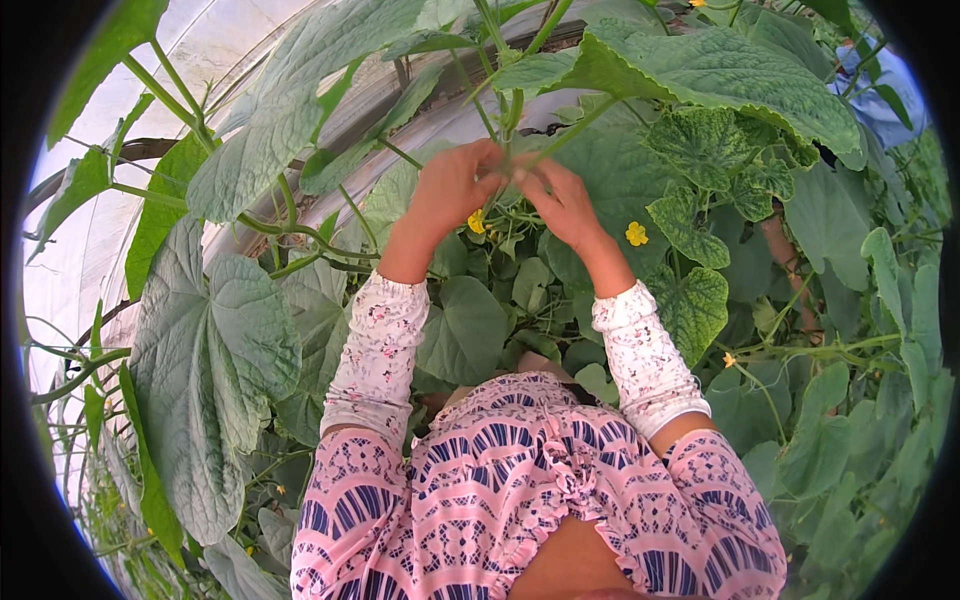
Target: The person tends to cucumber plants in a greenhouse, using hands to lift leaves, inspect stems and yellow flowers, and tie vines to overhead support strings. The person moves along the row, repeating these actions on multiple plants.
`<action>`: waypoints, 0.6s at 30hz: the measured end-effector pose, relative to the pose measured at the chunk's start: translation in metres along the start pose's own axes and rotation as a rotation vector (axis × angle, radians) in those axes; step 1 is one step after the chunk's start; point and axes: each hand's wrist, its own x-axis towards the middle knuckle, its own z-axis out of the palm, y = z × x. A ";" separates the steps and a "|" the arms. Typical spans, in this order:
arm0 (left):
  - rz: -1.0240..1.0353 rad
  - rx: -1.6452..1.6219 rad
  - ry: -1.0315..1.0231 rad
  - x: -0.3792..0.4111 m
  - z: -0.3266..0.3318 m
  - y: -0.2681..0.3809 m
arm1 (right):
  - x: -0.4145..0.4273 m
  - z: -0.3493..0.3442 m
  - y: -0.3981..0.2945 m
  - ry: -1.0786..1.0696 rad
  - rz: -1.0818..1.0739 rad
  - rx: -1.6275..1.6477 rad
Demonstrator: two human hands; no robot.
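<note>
Both hands meet at an upright green cucumber vine stem (514,112) in the upper middle of the head view. My left hand (450,187) comes in from the left, its thumb and fingers pinching the stem. Across from it, my right hand (562,201) has its fingertips closed at the same spot, beside a leaf stalk (574,133) that slants up to the right. The fingertips are slightly blurred, so small details between them are hidden. Just below my left hand is a yellow flower (476,220); another yellow blossom (636,233) lies right of my right wrist.
A large leaf (720,82) overhangs at upper right, and a broad leaf (214,352) hangs at left. A thick vine (307,236) crosses left of my hands. Pale plastic sheeting (75,225) curves along the left. Blue cloth (889,94), possibly a person's clothing, shows at far upper right.
</note>
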 end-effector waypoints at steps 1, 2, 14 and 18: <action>0.021 -0.081 -0.009 0.002 -0.001 -0.003 | 0.000 -0.001 0.002 -0.002 -0.002 -0.003; 0.041 -0.162 -0.019 0.003 -0.002 -0.005 | 0.000 -0.002 0.003 -0.003 -0.003 -0.006; 0.039 -0.119 0.038 0.001 0.026 -0.005 | -0.020 0.003 0.016 0.017 0.096 -0.036; 0.080 0.072 0.096 -0.003 0.029 -0.008 | -0.022 0.002 0.011 0.012 0.112 -0.020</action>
